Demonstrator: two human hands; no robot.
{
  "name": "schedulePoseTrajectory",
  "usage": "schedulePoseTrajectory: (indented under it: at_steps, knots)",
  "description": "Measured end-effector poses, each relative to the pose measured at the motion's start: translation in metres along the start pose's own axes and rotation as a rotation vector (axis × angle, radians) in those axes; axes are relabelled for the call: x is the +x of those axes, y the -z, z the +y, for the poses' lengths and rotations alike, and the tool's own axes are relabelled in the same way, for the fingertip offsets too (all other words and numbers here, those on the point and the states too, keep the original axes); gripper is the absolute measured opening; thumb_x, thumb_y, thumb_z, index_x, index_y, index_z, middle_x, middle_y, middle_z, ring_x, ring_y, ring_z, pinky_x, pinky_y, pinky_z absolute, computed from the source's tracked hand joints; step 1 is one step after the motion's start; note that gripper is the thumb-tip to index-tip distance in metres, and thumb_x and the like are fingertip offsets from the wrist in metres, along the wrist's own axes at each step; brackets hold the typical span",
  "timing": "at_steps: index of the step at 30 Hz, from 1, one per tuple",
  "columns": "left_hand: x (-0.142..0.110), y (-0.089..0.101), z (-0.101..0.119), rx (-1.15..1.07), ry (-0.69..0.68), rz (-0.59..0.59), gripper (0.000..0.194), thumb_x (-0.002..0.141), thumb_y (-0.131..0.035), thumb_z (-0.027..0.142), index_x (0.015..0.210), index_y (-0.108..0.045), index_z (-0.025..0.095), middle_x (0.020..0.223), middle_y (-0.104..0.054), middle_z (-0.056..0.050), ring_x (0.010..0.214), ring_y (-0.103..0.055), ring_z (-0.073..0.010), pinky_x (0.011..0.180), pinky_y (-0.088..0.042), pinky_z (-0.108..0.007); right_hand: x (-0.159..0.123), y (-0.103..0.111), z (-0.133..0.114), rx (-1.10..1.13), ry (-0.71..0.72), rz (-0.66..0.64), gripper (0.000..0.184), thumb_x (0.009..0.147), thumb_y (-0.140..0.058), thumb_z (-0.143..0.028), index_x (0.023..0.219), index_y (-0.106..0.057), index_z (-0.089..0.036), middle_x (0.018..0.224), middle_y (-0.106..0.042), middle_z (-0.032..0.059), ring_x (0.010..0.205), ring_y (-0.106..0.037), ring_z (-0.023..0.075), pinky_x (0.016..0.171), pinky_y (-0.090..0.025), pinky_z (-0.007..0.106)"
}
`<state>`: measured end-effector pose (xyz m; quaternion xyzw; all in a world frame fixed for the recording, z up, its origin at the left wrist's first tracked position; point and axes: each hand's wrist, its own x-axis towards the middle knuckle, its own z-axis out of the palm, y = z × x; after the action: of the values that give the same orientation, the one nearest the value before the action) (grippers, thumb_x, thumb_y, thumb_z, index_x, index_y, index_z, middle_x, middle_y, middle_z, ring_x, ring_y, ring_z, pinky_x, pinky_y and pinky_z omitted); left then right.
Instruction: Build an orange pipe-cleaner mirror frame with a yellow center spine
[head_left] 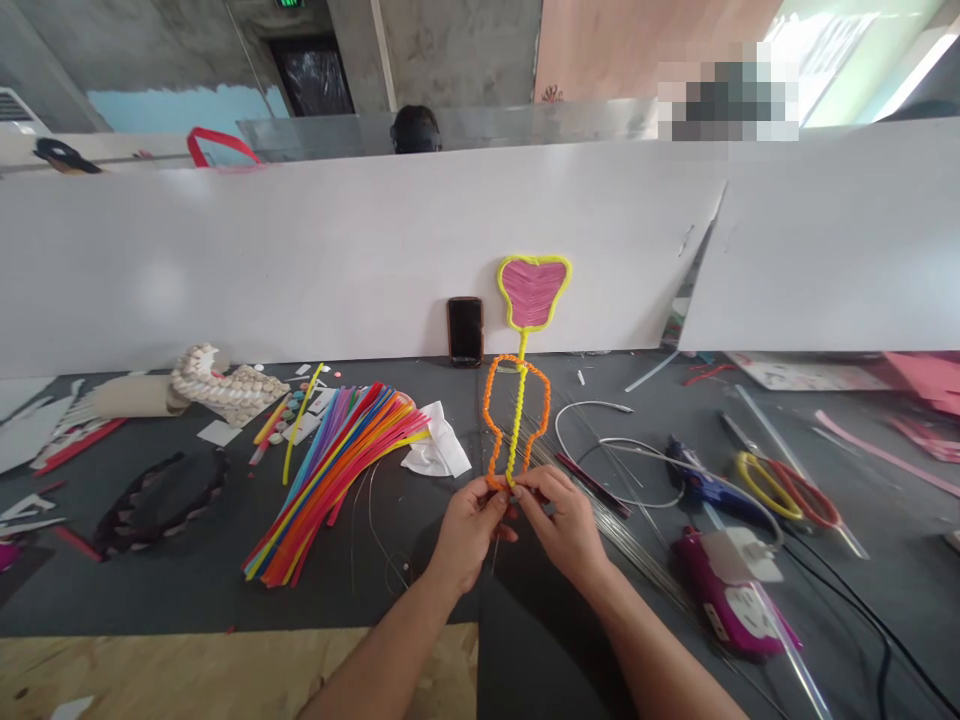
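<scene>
Both hands pinch at the low end of the twisted work: the left hand (466,530) has thumb and fingers closed on the bottom of the orange outline (487,400), and the right hand (566,520) grips, as it seems to me, the foot of the yellow stem (519,410) just beside it. Exactly which strand lies under each fingertip, I cannot tell. The piece stands in front of the person, above the dark table (202,600), with its upper part before the white partition (300,250).

About the progress, I would judge that the top is well advanced. The pink panel (534,288) is filled, a yellow border (504,290) goes all around it, and the stem runs down from there. The orange outline is also shaped, on both sides of the stem, but inside it has no filling. What remains, I think, is to fasten its lower ends to the stem, and maybe to fill it like the pink part.

To the left of the work lies a bundle of coloured strips (337,480), touching a white tissue (439,445). To the right are thin wires (637,555) and, farther away, scissors (806,497).
</scene>
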<state>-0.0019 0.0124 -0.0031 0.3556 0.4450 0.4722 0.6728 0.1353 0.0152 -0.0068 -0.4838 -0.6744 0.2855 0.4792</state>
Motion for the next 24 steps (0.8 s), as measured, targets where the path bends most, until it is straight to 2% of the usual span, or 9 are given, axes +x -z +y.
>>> schedulePoseTrajectory:
  at_steps: [5,10,19,24]
  knots:
    - [-0.0013,-0.0048,0.0003,0.053,-0.026,0.039,0.035,0.066,-0.073,0.041,0.086,-0.062,0.014,0.074,-0.058,-0.001,0.063,-0.056,-0.0122,0.048,-0.049,-0.022,0.0008,-0.0008,-0.0022,-0.01,-0.127,0.055,0.019,0.085,-0.052,-0.03,0.072,-0.062,-0.021,0.067,-0.057,0.0016,0.056,-0.047,0.0143,0.054,-0.038,0.027]
    - [-0.0019,-0.006,0.0013,0.08,-0.057,0.024,0.031,0.067,-0.072,0.041,0.08,-0.06,0.016,0.067,-0.058,0.001,0.058,-0.055,-0.0119,0.046,-0.046,-0.022,0.0013,-0.0004,0.0016,0.017,-0.212,0.091,0.022,0.083,-0.054,-0.034,0.068,-0.06,-0.02,0.064,-0.058,0.0013,0.054,-0.045,0.0136,0.051,-0.036,0.026]
    - [-0.0004,-0.0022,-0.0031,0.15,-0.061,0.003,0.026,0.07,-0.069,0.038,0.078,-0.064,0.013,0.056,-0.059,0.001,0.047,-0.051,-0.0096,0.046,-0.042,-0.021,0.0022,0.0029,0.0016,-0.074,-0.117,0.079,0.014,0.082,-0.055,-0.026,0.073,-0.066,-0.023,0.07,-0.057,0.0018,0.059,-0.05,0.0147,0.055,-0.039,0.027]
    - [0.0004,-0.0025,-0.0074,0.173,-0.077,-0.001,0.022,0.07,-0.069,0.034,0.079,-0.066,0.013,0.06,-0.059,0.0,0.053,-0.055,-0.0117,0.046,-0.045,-0.021,0.0,0.0025,0.0043,-0.159,-0.113,0.102,0.013,0.081,-0.054,-0.024,0.074,-0.065,-0.023,0.072,-0.055,0.0016,0.063,-0.054,0.015,0.059,-0.041,0.027]
